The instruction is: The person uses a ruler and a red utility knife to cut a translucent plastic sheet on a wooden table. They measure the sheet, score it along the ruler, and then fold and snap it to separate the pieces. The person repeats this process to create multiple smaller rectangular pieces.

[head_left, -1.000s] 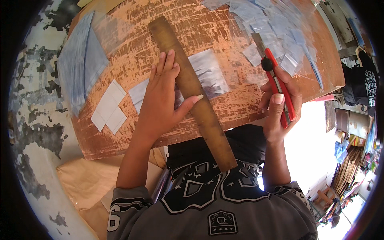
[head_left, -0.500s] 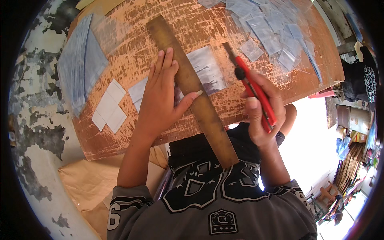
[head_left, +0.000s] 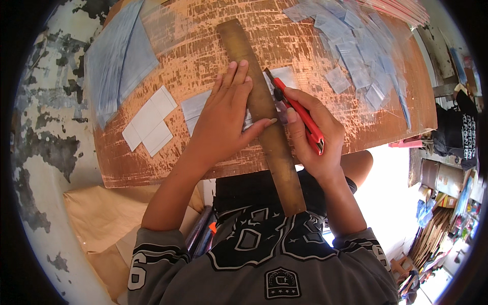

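My left hand lies flat on a long brass-brown ruler, its fingers on the left edge and its thumb reaching across. The ruler slants over the table, and its near end juts past the edge toward my lap. Beneath the ruler is a greyish plastic sheet, partly covered by my left hand. A red snap-blade utility knife is gripped in my right hand. Its blade tip is close to the ruler's right edge, above the sheet's far part; I cannot tell whether it touches.
A worn brown wooden tabletop bears everything. White paper pieces lie left of the sheet. Bluish clear plastic sheets are stacked at the far left. Cut plastic pieces spread at the far right, near pinkish-red strips.
My right hand has brought the knife left, up to the ruler's edge. The view has shifted, so the ruler and left hand appear farther right; the left hand still presses the ruler.
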The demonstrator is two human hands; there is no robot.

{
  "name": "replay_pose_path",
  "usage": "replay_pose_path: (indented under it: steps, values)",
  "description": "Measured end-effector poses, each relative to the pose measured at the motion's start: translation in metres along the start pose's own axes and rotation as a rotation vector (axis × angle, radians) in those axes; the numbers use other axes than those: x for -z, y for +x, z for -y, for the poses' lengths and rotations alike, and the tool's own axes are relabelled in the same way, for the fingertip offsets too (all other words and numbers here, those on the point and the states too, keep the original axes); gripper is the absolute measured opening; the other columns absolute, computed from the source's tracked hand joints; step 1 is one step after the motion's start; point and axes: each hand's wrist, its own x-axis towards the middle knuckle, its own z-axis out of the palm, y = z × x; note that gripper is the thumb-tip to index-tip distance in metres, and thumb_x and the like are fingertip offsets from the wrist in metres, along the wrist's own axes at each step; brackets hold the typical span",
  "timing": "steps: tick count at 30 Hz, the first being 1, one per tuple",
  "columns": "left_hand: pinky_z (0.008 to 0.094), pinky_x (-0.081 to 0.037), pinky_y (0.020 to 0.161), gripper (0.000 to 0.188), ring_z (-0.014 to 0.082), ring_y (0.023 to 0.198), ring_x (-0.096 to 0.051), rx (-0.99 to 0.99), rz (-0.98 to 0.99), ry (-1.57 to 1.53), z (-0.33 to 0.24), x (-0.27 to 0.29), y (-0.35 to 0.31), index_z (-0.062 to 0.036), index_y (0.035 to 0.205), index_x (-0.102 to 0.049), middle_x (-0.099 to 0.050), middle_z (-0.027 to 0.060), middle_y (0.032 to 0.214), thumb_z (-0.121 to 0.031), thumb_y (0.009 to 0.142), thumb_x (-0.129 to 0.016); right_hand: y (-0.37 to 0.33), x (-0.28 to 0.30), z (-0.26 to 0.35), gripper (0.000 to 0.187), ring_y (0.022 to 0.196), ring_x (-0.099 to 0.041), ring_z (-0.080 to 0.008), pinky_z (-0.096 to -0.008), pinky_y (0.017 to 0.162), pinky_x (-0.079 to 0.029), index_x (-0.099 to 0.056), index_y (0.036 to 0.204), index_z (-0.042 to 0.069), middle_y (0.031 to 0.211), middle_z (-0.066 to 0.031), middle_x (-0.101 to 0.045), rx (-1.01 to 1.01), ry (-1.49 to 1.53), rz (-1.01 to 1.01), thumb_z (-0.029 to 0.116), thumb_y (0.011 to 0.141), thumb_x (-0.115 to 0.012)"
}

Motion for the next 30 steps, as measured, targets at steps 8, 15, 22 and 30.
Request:
replay_pose_path:
  steps: [8, 15, 22, 30]
  values:
    - [0.0572, -0.025, 0.131, 0.081, 0.0482, 0.159, -0.031, -0.028, 0.001, 0.056, 0.002, 0.000, 0.000, 0.0136, 0.142, -0.050, -0.035, 0.0333, 0.168, -0.047, 0.096, -0.077, 0.001, 0.000, 0.011, 0.032, 0.097, -0.078, -0.0315, -0.0371, 0.084, -0.060, -0.070, 0.131, 0.001, 0.110, -0.0195, -0.077, 0.015, -0.061, 0.044, 0.000, 0.099, -0.070]
    - [0.0565, -0.024, 0.131, 0.080, 0.0470, 0.160, -0.029, -0.013, -0.008, 0.037, 0.003, -0.003, -0.002, 0.0112, 0.143, -0.049, -0.033, 0.0290, 0.171, -0.046, 0.094, -0.079, -0.004, 0.002, 0.016, 0.033, 0.095, -0.079, -0.0321, -0.0369, 0.082, -0.061, -0.070, 0.129, 0.001, 0.109, -0.0194, -0.077, -0.008, -0.095, 0.082, -0.002, 0.097, -0.070]
    - [0.0558, -0.024, 0.131, 0.079, 0.0468, 0.160, -0.029, -0.012, -0.002, 0.046, 0.004, -0.003, -0.003, 0.0109, 0.142, -0.050, -0.034, 0.0295, 0.171, -0.047, 0.095, -0.078, -0.030, 0.019, 0.031, 0.033, 0.086, -0.078, -0.0313, -0.0363, 0.076, -0.060, -0.070, 0.129, 0.000, 0.102, -0.0191, -0.077, -0.003, -0.147, 0.111, -0.003, 0.096, -0.071]
    - [0.0563, -0.024, 0.132, 0.081, 0.0468, 0.161, -0.028, -0.016, -0.003, 0.045, 0.005, -0.005, -0.003, 0.0106, 0.144, -0.049, -0.032, 0.0294, 0.171, -0.049, 0.096, -0.077, -0.060, 0.040, 0.049, 0.041, 0.078, -0.077, -0.0277, -0.0355, 0.068, -0.059, -0.070, 0.130, -0.001, 0.097, -0.0174, -0.077, 0.028, -0.213, 0.167, -0.007, 0.089, -0.071]
